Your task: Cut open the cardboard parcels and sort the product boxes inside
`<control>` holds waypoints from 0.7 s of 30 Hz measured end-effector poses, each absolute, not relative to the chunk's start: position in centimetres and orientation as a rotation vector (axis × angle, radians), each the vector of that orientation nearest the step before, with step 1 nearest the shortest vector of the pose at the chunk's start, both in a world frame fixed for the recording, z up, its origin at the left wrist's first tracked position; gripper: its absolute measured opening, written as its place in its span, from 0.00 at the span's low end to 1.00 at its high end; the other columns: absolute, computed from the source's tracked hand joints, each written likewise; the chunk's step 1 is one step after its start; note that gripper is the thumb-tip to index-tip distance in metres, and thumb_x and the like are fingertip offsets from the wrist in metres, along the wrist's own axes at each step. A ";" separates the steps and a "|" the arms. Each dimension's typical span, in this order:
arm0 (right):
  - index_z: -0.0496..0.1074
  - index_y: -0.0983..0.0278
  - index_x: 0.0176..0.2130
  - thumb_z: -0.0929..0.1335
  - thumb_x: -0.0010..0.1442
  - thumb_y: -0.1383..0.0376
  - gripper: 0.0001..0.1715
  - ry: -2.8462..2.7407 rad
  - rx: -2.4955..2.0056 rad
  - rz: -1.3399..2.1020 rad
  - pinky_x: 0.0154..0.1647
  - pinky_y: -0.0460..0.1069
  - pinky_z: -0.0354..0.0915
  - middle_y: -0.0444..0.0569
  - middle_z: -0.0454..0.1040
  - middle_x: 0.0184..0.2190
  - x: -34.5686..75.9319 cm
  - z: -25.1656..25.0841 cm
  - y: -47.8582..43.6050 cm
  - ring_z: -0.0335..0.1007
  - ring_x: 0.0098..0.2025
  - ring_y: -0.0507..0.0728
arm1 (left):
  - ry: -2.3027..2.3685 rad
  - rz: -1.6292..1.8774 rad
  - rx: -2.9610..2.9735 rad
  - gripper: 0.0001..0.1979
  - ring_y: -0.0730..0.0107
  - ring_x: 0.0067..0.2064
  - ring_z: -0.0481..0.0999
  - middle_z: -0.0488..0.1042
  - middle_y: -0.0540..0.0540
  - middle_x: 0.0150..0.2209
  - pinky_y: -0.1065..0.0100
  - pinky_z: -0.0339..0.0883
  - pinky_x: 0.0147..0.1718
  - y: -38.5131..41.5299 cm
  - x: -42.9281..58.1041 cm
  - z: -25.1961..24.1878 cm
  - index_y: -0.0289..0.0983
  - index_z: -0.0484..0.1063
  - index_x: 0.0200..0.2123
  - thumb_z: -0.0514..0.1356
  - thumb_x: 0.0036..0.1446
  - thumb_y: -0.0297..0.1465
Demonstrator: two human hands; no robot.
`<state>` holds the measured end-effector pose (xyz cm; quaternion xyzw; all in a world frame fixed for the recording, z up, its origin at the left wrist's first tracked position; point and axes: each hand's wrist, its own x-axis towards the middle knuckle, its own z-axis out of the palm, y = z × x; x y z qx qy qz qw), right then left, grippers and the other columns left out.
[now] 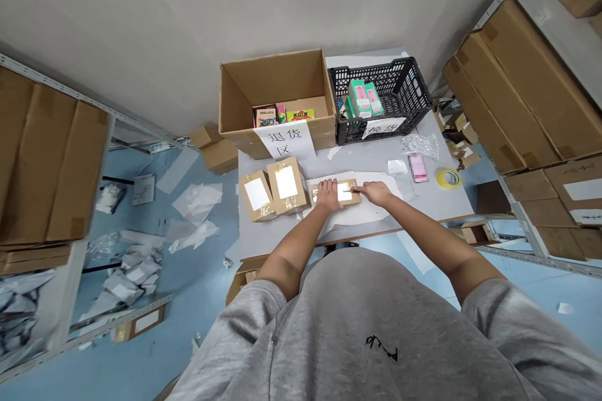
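Head view: a taped kraft carton (336, 192) lies flat on a white paper sheet (357, 216), under the left hand (328, 195), whose fingers splay across its near end. The right hand (375, 193) narrowly pinches a thin red-tipped tool (353, 190), perhaps a cutter, its tip just over the carton's white label (345, 193). A slip there could mark the label or catch the left fingers close beside it. Two more taped cartons (286, 185) sit nearby on the grey table (263, 241).
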<state>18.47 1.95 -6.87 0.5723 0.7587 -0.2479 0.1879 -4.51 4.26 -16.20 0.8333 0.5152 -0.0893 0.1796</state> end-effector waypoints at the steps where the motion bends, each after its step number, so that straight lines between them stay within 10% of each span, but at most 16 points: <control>1: 0.69 0.44 0.76 0.59 0.82 0.62 0.31 2.130 1.606 -0.698 0.56 0.53 0.65 0.56 0.80 0.59 18.6 -7.0 2.0 0.78 0.58 0.65 | 1.455 -0.253 2.349 0.69 0.28 0.73 0.61 0.64 0.24 0.73 0.42 0.42 0.78 4.3 -4.5 -16.3 0.28 0.52 0.80 0.74 0.47 0.60; 21: 0.69 0.50 0.76 0.59 0.80 0.62 0.31 1.687 2.184 -0.699 0.53 0.55 0.70 0.57 0.83 0.59 25.2 -6.3 -1.8 0.81 0.57 0.67 | 1.569 -0.279 2.272 0.70 0.25 0.74 0.59 0.64 0.22 0.73 0.38 0.45 0.75 4.4 -3.8 -16.0 0.28 0.47 0.83 0.66 0.54 0.67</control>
